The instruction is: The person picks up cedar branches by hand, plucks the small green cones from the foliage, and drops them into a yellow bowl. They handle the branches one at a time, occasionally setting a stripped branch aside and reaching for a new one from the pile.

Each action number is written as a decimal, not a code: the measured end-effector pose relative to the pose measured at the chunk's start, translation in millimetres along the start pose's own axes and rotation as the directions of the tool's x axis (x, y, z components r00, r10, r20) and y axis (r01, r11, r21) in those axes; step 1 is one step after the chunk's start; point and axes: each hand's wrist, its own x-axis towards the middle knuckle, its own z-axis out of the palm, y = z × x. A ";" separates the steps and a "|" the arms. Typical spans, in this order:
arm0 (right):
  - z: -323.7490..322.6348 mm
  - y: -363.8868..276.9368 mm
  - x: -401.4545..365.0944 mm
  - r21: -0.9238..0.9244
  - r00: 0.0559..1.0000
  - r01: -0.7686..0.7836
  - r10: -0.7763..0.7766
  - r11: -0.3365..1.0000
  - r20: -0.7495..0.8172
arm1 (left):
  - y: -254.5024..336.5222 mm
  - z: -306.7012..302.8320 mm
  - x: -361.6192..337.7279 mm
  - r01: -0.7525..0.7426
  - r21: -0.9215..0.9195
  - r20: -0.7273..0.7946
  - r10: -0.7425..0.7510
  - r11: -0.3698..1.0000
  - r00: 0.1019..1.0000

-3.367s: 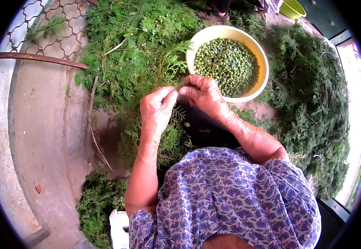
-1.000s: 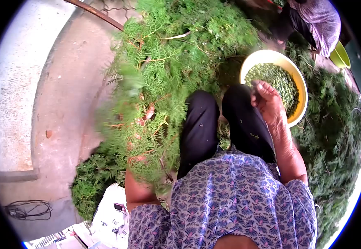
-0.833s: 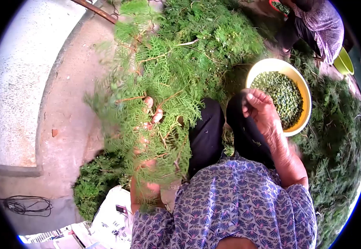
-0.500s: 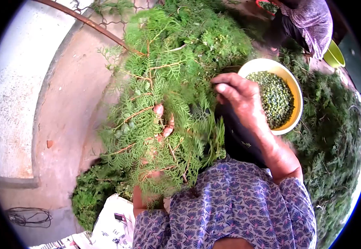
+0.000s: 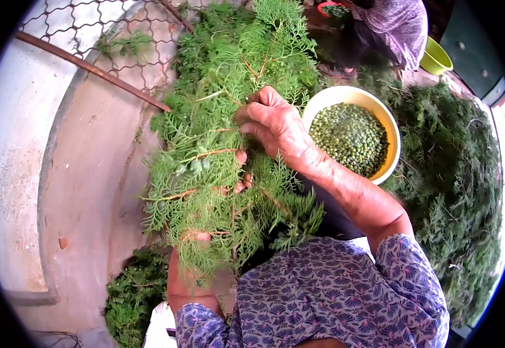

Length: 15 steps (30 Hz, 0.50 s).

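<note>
A leafy conifer branch (image 5: 174,197) with flat, fern-like green sprays and orange-brown stems lies upright across my lap. Behind its foliage my left hand (image 5: 242,181) is closed around the branch, only some fingertips showing through. Small pale-green cones (image 5: 197,165) hang on its left side. Over the upper part, my right hand (image 5: 274,123) reaches in with fingers pinched together among the sprays; what lies between the fingertips is hidden. To the right of that hand stands a yellow bowl (image 5: 394,124) holding many small round green cones (image 5: 348,136).
Cut greenery (image 5: 455,168) is heaped on the right, with a smaller heap (image 5: 133,290) at lower left. A co-worker in a purple patterned top (image 5: 394,29) sits at the upper right, near a lime-green tub (image 5: 436,58) and a red bowl (image 5: 332,9). A metal mesh frame (image 5: 90,66) stands upper left.
My right hand has moved left from beside the bowl onto the branch. My left hand still holds the branch. The view has shifted somewhat.
</note>
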 end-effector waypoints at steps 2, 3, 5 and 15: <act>-9.8 1.3 -1.0 -0.041 0.993 -0.114 0.112 0.993 -0.047 | -6.0 18.2 9.5 -0.113 0.076 -0.085 0.119 0.991 0.989; -13.5 1.5 -2.4 -0.055 0.983 -0.173 0.169 0.983 -0.072 | -10.8 26.1 11.9 -0.160 0.117 -0.129 0.175 0.980 0.976; -23.6 4.3 -4.0 0.007 0.974 -0.196 0.195 0.981 -0.117 | -18.1 39.9 19.5 -0.222 0.188 -0.185 0.257 0.957 0.949; -57.0 0.9 -25.5 0.638 0.771 -0.546 0.624 0.544 0.128 | -44.0 78.9 25.5 -0.333 0.323 -0.294 0.428 0.886 0.855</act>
